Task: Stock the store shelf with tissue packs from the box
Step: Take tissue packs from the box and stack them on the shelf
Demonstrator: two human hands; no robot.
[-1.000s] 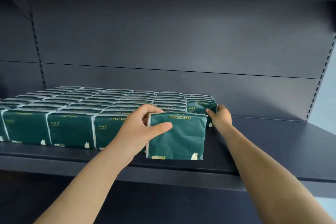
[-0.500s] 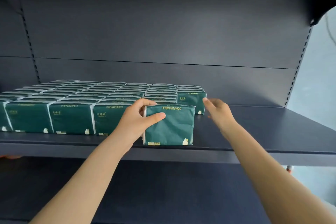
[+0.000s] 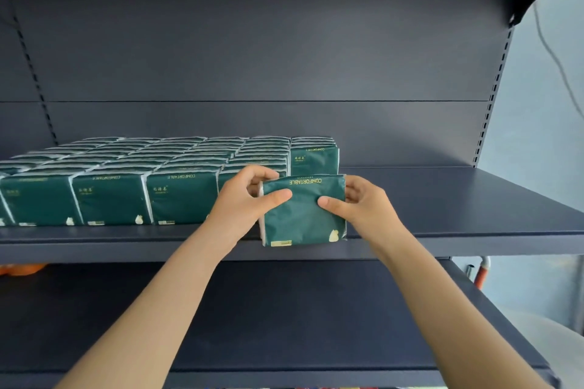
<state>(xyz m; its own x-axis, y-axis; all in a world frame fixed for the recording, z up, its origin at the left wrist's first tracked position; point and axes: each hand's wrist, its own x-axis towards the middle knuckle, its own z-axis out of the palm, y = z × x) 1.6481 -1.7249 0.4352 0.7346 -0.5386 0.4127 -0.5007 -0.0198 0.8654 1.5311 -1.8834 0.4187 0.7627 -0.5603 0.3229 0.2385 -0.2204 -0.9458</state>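
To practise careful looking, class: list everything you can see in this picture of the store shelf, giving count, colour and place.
held tissue pack: one, dark green, at the upper shelf's front edge, right of the front row
stocked tissue packs: many, in rows, dark green, left part of the upper shelf
upper shelf: one, dark grey, under the packs
lower shelf: one, dark grey, below
back panel: dark grey, behind the shelves
orange thing: one, far left under the upper shelf; unclear what it is
pipe: one, orange and white, far right by the pale wall
left hand: one, grips the held pack's left side
right hand: one, grips its right side
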